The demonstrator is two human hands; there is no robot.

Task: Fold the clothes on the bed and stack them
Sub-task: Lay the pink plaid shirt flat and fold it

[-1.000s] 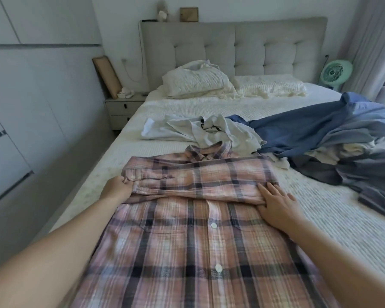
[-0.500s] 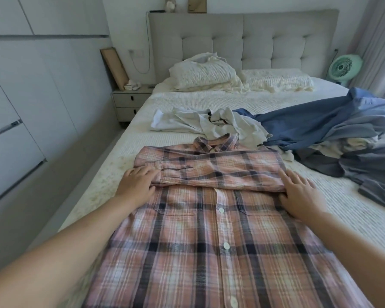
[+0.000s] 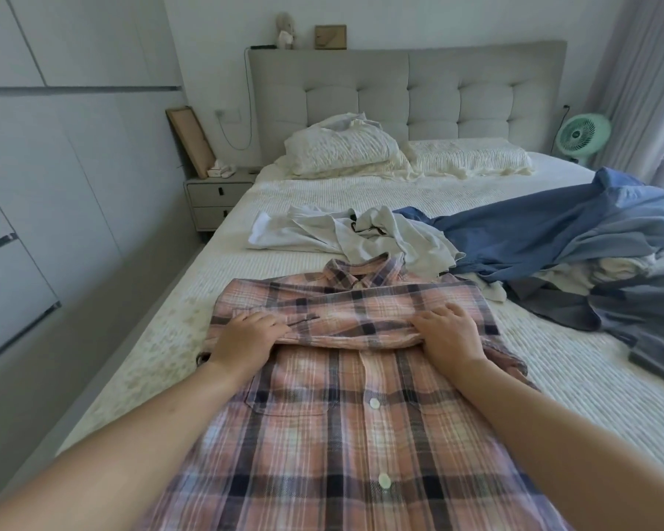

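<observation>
A pink plaid button shirt lies front-up on the bed right in front of me, collar pointing away. Both sleeves are folded across its chest in a band. My left hand rests flat on the left part of that band. My right hand presses on the right part, fingers spread. Beyond the collar lies a crumpled white garment. A blue garment sprawls to the right of it, over a heap of grey and white clothes.
Two pillows lean against the grey padded headboard. A nightstand stands left of the bed, with wardrobe doors along the left wall. A green fan sits at the far right by the curtain.
Both hands have moved inward from the shirt's side edges onto the folded sleeves. The left hand, which pinched the sleeve edge a second ago, now lies flat.
</observation>
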